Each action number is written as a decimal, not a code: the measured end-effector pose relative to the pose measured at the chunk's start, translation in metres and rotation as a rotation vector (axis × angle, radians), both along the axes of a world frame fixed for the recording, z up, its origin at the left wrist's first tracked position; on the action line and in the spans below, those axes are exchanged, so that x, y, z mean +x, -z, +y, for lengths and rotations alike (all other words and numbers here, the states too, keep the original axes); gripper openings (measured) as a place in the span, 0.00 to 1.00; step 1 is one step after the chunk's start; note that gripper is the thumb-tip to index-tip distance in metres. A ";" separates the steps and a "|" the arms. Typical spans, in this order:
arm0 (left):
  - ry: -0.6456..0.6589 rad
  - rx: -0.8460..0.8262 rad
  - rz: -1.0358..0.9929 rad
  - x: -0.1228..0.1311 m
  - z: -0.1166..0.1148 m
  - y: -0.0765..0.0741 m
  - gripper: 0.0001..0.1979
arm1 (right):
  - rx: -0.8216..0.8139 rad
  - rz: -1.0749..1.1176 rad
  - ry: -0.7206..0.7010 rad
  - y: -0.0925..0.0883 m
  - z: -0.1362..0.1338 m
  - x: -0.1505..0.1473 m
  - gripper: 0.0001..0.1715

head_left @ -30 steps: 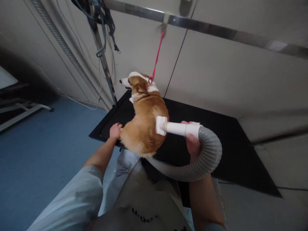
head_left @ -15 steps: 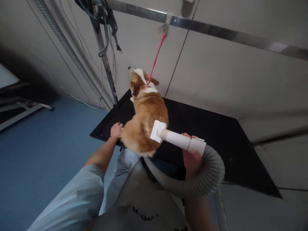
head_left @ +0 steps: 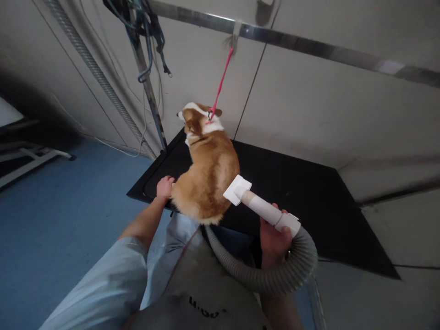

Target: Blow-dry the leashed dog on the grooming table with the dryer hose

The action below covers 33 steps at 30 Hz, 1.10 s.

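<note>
A tan and white dog lies on a black grooming table, held by a pink leash clipped to a metal bar overhead. My left hand is closed against the dog's rump at the table's left edge. My right hand grips the white nozzle of a grey ribbed hose. The nozzle's flat head sits just off the dog's right flank.
An upright metal post with hanging straps stands at the table's far left corner. A second ribbed hose runs down the wall. Blue floor lies to the left, with a white frame on it.
My right hand has pulled the nozzle back and down, off the dog's back to beside its flank. The dog lifted its head and lowered it again. My left hand stayed put.
</note>
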<state>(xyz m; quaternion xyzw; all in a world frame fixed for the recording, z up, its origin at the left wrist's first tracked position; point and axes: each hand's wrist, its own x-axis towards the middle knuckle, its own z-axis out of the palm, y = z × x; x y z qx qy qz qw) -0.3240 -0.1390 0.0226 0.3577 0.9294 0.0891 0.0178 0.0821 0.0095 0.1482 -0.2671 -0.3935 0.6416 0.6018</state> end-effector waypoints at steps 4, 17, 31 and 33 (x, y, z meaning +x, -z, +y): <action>-0.007 0.012 0.003 -0.001 0.000 0.002 0.19 | -0.099 0.067 0.046 0.004 -0.012 0.005 0.11; -0.008 -0.001 0.015 -0.005 -0.001 0.011 0.18 | -0.121 0.044 0.104 0.016 -0.010 0.016 0.14; -0.010 -0.016 -0.009 0.002 -0.001 -0.001 0.17 | 0.010 -0.020 -0.192 -0.012 0.022 0.002 0.29; -0.020 -0.019 -0.006 0.002 -0.001 -0.001 0.17 | 0.110 -0.103 -0.164 -0.029 0.019 -0.003 0.27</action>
